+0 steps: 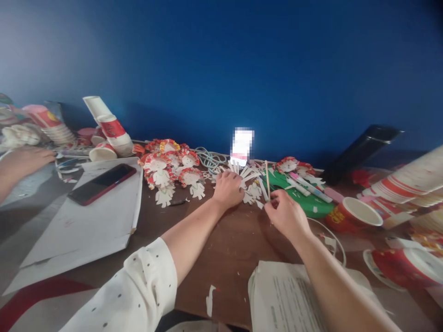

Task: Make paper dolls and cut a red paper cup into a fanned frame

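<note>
The thin tan stick (267, 179) stands nearly upright, clamped at its lower end between the thumb and fingers of your right hand (286, 213), over the brown wooden bench (221, 258). Your left hand (228, 190) rests palm down beside narrow white paper strips (252, 175); I cannot tell whether its fingers grip any.

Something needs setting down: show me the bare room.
Brown tabletop between left sleeve and printed pages, bar paper scraps; a strip between that sleeve and the white sheets. Crowded: along the blue wall, with paper cutouts, coiled cable, paper cups.
</note>
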